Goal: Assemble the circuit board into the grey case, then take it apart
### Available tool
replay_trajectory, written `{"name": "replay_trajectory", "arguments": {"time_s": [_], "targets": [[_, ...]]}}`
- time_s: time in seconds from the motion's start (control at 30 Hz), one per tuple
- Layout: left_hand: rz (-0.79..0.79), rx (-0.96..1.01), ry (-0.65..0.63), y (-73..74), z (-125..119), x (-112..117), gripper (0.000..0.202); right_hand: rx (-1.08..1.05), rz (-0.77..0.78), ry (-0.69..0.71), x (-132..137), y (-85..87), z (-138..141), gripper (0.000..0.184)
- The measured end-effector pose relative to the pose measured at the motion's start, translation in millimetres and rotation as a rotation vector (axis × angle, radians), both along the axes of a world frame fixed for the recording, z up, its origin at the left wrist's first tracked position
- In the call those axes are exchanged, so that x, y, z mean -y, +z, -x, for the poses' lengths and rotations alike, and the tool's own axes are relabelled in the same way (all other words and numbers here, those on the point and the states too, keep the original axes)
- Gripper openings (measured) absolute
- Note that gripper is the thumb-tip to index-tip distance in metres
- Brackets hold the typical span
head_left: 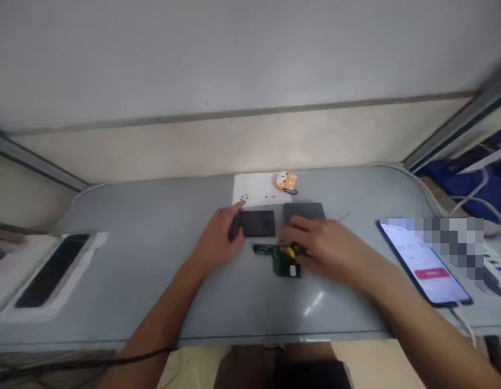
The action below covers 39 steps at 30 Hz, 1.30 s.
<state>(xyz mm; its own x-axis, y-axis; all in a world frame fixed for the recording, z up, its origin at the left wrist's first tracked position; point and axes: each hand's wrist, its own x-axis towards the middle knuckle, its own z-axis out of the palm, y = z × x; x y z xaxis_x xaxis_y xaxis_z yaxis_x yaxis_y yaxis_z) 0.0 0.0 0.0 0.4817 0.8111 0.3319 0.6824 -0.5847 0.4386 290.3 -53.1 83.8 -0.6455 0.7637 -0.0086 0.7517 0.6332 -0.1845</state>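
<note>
My left hand is closed at the left end of a flat dark rectangular case, thumb below and index finger reaching past it to a white sheet. Several tiny dark screws lie on that sheet by the fingertip. In my right hand is a screwdriver with a yellow-and-black handle; its thin shaft seems to stick out behind the hand. The right fingertips are near the case's right edge. Below them lies a green circuit board, partly covered by the hand. A dark grey flat box sits behind the right hand.
An orange-and-white animal-shaped trinket rests on the sheet's right corner. To the right lies a lit phone with a cable, near a power strip. A dark phone-like slab is at left. A wall panel closes the table's back.
</note>
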Motion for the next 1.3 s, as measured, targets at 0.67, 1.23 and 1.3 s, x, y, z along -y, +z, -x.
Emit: {"name": "replay_trajectory", "arguments": {"time_s": [0.67, 1.23, 1.3], "targets": [[0.044, 0.110, 0.152, -0.8, 5.0, -0.9, 0.042, -0.087, -0.092, -0.050, -0.8, -18.7, 5.6, 0.041], [-0.013, 0.099, 0.170, -11.8, 7.2, -11.2, 0.026, -0.097, -0.051, -0.066, -52.5, -36.4, 24.6, 0.039], [0.008, 0.103, 0.160, -10.1, 6.5, -11.0, 0.025, -0.143, -0.064, -0.068, -52.3, -40.7, 25.2, 0.039]]}}
